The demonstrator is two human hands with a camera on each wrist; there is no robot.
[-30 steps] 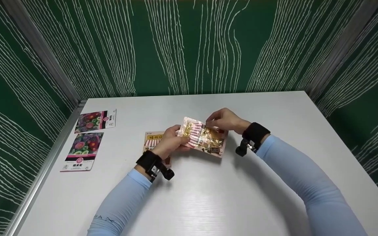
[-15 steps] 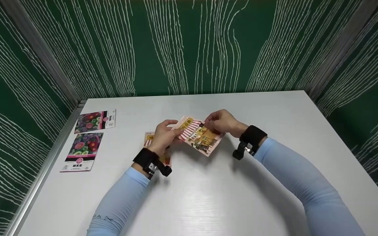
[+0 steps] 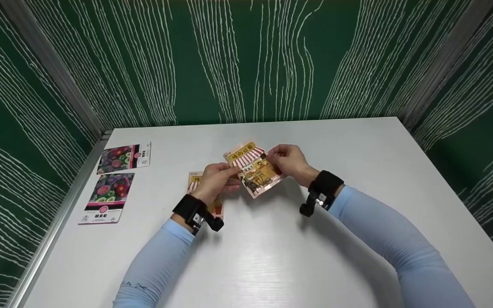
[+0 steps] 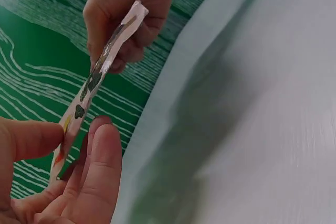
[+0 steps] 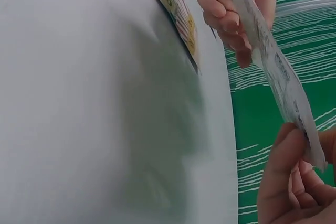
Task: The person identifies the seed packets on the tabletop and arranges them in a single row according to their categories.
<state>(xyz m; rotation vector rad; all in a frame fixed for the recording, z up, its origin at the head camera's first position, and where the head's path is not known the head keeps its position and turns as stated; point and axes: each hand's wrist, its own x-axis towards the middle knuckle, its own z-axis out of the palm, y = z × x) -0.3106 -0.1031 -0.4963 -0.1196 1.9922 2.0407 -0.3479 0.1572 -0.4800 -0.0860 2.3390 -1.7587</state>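
Held up above the table in the head view is a yellow and pink seed packet (image 3: 257,173) with a red-and-white striped awning print. My left hand (image 3: 215,182) pinches its left edge, thumb on the printed face and fingers behind. On the opposite edge, my right hand (image 3: 291,162) grips between thumb and fingers. Both wrist views show the packet (image 4: 94,80) nearly edge-on; its pale back (image 5: 281,72) faces the right wrist camera. Under the left hand lies a second, matching packet (image 3: 217,209), mostly covered in the head view.
Two flower-printed packets lie at the table's left side, the farther one (image 3: 124,158) sideways and the nearer one (image 3: 107,199) upright. The white table (image 3: 263,256) is bounded by green walls (image 3: 272,64) with white wavy lines at the back and sides.
The held packet has turned clockwise, so its title band has gone from the left to the top. My right hand has shifted slightly left and nearer. The packets on the table have stayed put.
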